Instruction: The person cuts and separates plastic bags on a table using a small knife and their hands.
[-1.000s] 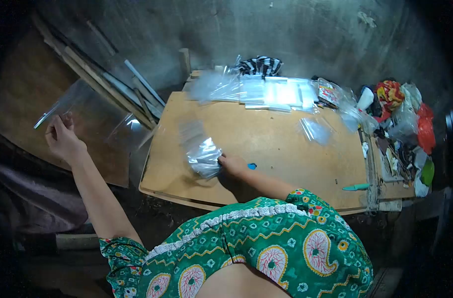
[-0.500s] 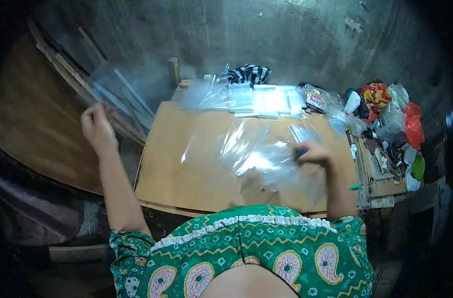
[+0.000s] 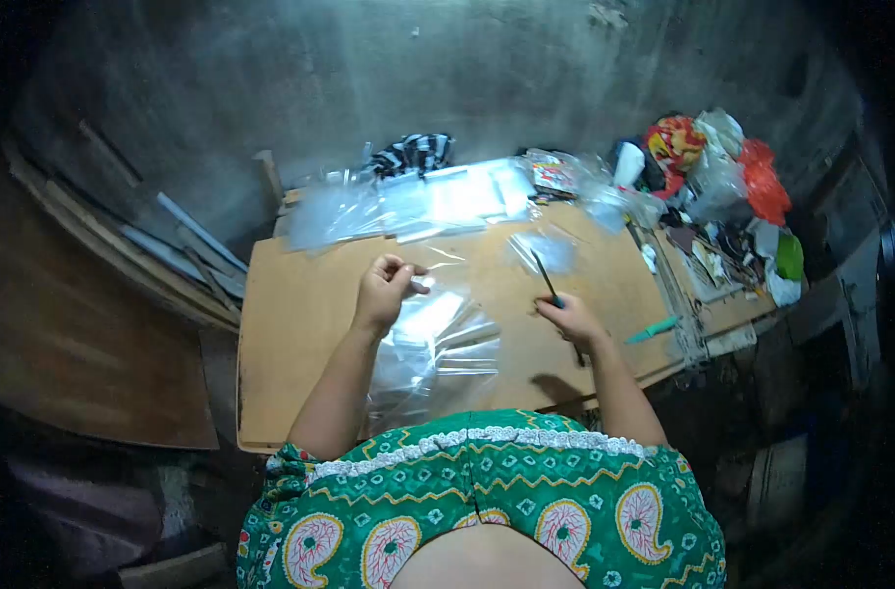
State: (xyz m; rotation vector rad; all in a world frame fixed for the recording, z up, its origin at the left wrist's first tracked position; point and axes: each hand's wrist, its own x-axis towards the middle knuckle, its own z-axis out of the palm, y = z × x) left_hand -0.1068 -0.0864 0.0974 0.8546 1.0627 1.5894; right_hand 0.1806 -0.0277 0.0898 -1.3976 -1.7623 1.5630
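My left hand (image 3: 384,294) hovers over the near-middle of the board, its fingers curled together in a pinch. Whether clear film is between the fingertips I cannot make out. Loose transparent plastic sheets (image 3: 408,358) lie below and beside it, fanned out and shiny. My right hand (image 3: 573,322) is closed round a thin dark rod-like tool (image 3: 544,272) with a blue grip part, its slim end pointing up and away to the left. Beyond this hand, a small piece of clear plastic (image 3: 546,251) rests flat on the wooden board (image 3: 290,344).
Stacked clear plastic packs (image 3: 457,199) line the board's far edge, beside a black-and-white striped bag (image 3: 413,154). At the right lie a green tool (image 3: 652,330), a red plastic bag (image 3: 762,182) and mixed clutter. Wooden strips (image 3: 124,231) lean at the left against the wall.
My left hand has come from the far left beyond the board to above the plastic sheets. The right hand, still with the tool, has moved off the sheets, which now lie nearer my body.
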